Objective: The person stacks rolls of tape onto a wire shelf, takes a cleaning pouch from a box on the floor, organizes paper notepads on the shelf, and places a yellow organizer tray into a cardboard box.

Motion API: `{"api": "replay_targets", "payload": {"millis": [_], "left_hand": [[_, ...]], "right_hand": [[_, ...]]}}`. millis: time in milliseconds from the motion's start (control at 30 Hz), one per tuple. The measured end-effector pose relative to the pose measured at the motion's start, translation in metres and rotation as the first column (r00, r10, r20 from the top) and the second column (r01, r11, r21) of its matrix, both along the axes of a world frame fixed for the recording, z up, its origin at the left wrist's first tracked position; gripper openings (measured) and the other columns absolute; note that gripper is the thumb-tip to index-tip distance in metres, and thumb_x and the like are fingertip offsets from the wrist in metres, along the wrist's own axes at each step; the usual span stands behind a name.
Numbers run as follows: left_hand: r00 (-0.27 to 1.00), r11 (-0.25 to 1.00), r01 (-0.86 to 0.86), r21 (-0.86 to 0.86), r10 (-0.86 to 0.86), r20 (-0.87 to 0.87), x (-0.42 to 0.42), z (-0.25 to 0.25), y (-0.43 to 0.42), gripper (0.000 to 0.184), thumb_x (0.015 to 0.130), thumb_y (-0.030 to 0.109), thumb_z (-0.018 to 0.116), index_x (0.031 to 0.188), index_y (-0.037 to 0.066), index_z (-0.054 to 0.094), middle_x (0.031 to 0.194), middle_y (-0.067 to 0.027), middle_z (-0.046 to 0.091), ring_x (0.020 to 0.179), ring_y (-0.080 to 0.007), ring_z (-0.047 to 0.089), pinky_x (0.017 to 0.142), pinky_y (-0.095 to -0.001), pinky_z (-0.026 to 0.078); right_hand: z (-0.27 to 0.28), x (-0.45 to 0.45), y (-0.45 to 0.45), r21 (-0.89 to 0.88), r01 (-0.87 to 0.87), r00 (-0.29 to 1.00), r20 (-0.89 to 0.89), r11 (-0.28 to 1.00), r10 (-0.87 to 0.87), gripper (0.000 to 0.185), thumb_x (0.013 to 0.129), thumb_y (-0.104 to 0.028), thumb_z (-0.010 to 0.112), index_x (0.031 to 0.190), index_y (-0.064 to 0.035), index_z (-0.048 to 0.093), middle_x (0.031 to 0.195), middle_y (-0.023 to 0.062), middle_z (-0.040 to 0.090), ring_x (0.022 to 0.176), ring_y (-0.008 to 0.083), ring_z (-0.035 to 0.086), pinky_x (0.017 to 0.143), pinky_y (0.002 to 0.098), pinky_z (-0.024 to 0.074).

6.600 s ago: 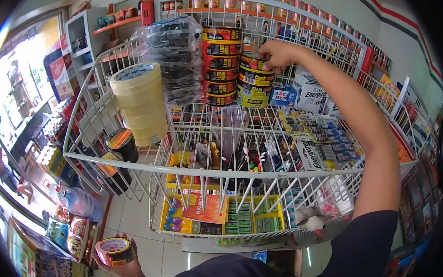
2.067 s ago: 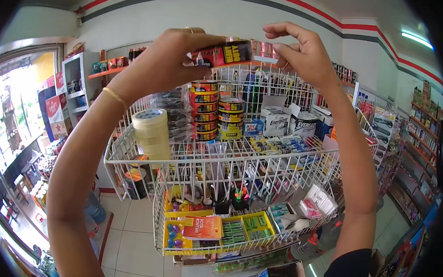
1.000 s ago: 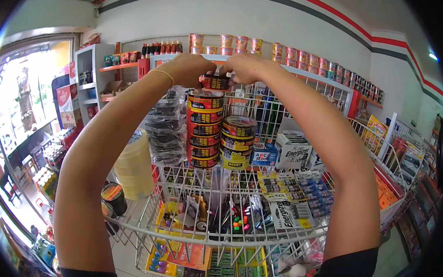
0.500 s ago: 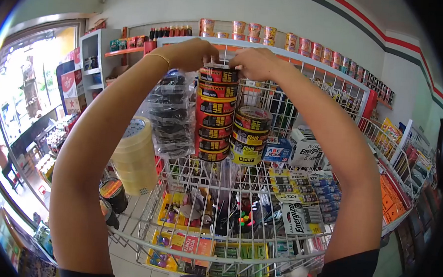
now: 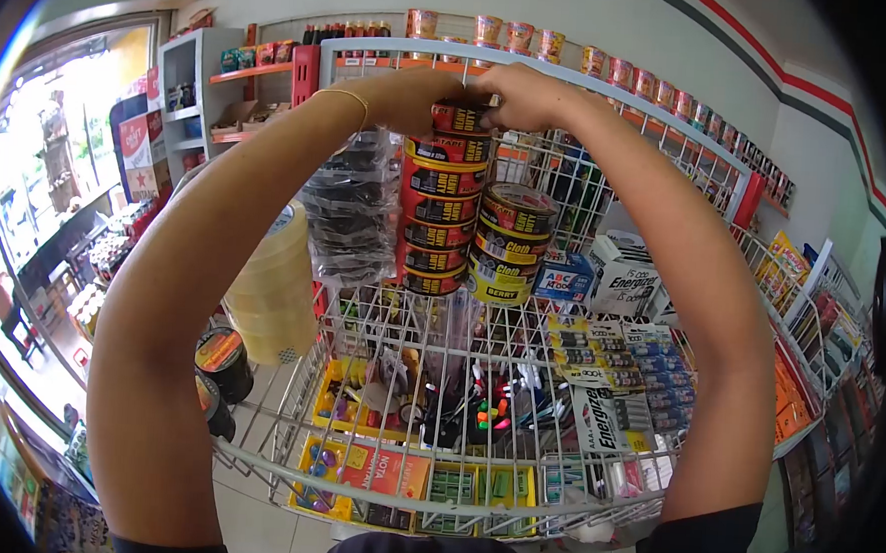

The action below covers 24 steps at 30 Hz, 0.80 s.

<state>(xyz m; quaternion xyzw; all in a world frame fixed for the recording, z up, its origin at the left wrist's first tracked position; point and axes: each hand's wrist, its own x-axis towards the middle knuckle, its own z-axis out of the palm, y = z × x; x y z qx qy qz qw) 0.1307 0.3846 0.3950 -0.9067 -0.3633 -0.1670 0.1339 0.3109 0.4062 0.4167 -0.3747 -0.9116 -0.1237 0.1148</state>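
On the rack (image 5: 385,45), the tape stack (image 5: 442,208) stands between bagged rolls (image 5: 354,217) and another stack (image 5: 510,246).

Red-and-black tape rolls (image 5: 443,181) bear yellow lettering; the ABC box (image 5: 564,282) is blue.

- The left hand (image 5: 417,97) hides part of the top tape roll (image 5: 455,120).
- The left forearm (image 5: 221,215) hides one side of the clear tape stack (image 5: 273,303).
- The bottom edge cuts off both sleeves (image 5: 701,546).
- Fine print on the battery packs (image 5: 663,380) is unreadable.
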Motion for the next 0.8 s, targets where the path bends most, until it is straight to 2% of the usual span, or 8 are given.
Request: {"api": "replay_targets", "payload": {"millis": [233, 300, 400, 433, 500, 600, 700, 800], "left_hand": [[0.998, 0.998, -0.058, -0.026, 0.059, 0.038, 0.004, -0.001, -0.004, 0.058, 0.06, 0.0, 0.068, 0.115, 0.001, 0.05, 0.114, -0.0143, 0.053, 0.109, -0.0297, 0.048, 0.093, -0.0369, 0.039], [0.999, 0.999, -0.029, 0.015, 0.03, -0.031, 0.005, -0.002, -0.003, 0.071, 0.059, 0.001, 0.07, 0.123, 0.003, 0.04, 0.114, -0.0161, 0.053, 0.11, -0.0308, 0.048, 0.094, -0.0374, 0.038], [0.983, 0.99, -0.129, -0.047, 0.134, 0.127, 0.007, -0.006, 0.002, 0.094, 0.056, 0.001, 0.073, 0.134, 0.007, 0.021, 0.116, -0.0195, 0.05, 0.112, -0.033, 0.045, 0.094, -0.0384, 0.038], [0.983, 0.99, -0.13, -0.049, 0.135, 0.125, 0.006, -0.007, 0.004, 0.094, 0.056, 0.001, 0.073, 0.134, 0.007, 0.021, 0.116, -0.0195, 0.05, 0.112, -0.033, 0.045, 0.094, -0.0384, 0.038], [0.994, 0.979, -0.069, 0.191, 0.051, 0.1, 0.005, -0.008, 0.003, 0.112, 0.054, -0.001, 0.075, 0.138, 0.011, 0.002, 0.119, -0.0223, 0.048, 0.114, -0.0349, 0.043, 0.095, -0.0389, 0.038], [0.988, 0.992, -0.117, 0.037, 0.112, 0.109, 0.008, -0.007, -0.003, 0.118, 0.052, -0.002, 0.075, 0.138, 0.012, -0.004, 0.122, -0.0217, 0.045, 0.114, -0.0349, 0.043, 0.094, -0.0394, 0.039], [0.997, 0.998, -0.039, 0.058, 0.035, 0.076, 0.005, -0.017, 0.0, 0.12, 0.052, -0.003, 0.075, 0.137, 0.013, -0.009, 0.121, -0.0217, 0.046, 0.112, -0.0354, 0.044, 0.093, -0.0398, 0.039], [0.995, 0.989, -0.084, 0.12, 0.076, 0.066, 0.007, -0.021, -0.004, 0.123, 0.052, -0.001, 0.076, 0.136, 0.013, -0.012, 0.113, -0.0207, 0.052, 0.106, -0.0355, 0.049, 0.09, -0.0419, 0.041]], "right_hand": [[-0.007, 0.001, 0.009, 0.14, -0.136, 0.99, 0.058, 0.981, 0.129, 0.04, 0.07, -0.012, 0.066, 0.109, -0.0084, 0.055, 0.09, 0.0103, 0.063, 0.079, 0.0222, 0.061, 0.062, 0.0332, 0.0501], [-0.007, -0.001, 0.0, -0.233, -0.009, 0.992, -0.126, 0.973, -0.021, 0.045, 0.066, -0.007, 0.067, 0.109, -0.0017, 0.053, 0.082, 0.0109, 0.063, 0.063, 0.0172, 0.06, 0.055, 0.0288, 0.0494], [-0.006, -0.008, -0.015, -0.291, 0.092, 0.982, -0.133, 0.952, -0.136, 0.049, 0.065, -0.008, 0.069, 0.111, -0.0042, 0.051, 0.078, 0.0086, 0.062, 0.059, 0.0165, 0.059, 0.049, 0.0275, 0.0487], [-0.005, -0.013, -0.014, -0.292, 0.091, 0.982, -0.134, 0.952, -0.136, 0.049, 0.065, -0.008, 0.069, 0.111, -0.0042, 0.051, 0.078, 0.0086, 0.062, 0.059, 0.0165, 0.059, 0.049, 0.0275, 0.0487], [-0.001, -0.022, -0.014, -0.351, 0.251, 0.965, 0.021, 0.902, -0.26, 0.059, 0.067, -0.01, 0.071, 0.119, -0.0064, 0.044, 0.086, 0.012, 0.062, 0.068, 0.0198, 0.062, 0.055, 0.032, 0.0529], [0.003, -0.027, -0.017, -0.406, 0.261, 0.96, 0.015, 0.876, -0.279, 0.057, 0.067, -0.008, 0.07, 0.118, -0.0076, 0.045, 0.087, 0.0123, 0.063, 0.07, 0.0204, 0.063, 0.057, 0.0324, 0.0536], [-0.002, -0.024, -0.011, -0.458, 0.19, 0.972, -0.037, 0.869, -0.232, 0.057, 0.066, -0.005, 0.07, 0.118, -0.0084, 0.045, 0.091, 0.0128, 0.063, 0.074, 0.0202, 0.064, 0.059, 0.0324, 0.054], [-0.01, -0.021, -0.005, -0.442, 0.115, 0.974, -0.126, 0.89, -0.189, 0.057, 0.065, -0.002, 0.069, 0.117, -0.0075, 0.047, 0.094, 0.0123, 0.063, 0.077, 0.0208, 0.064, 0.063, 0.035, 0.0542]]}}
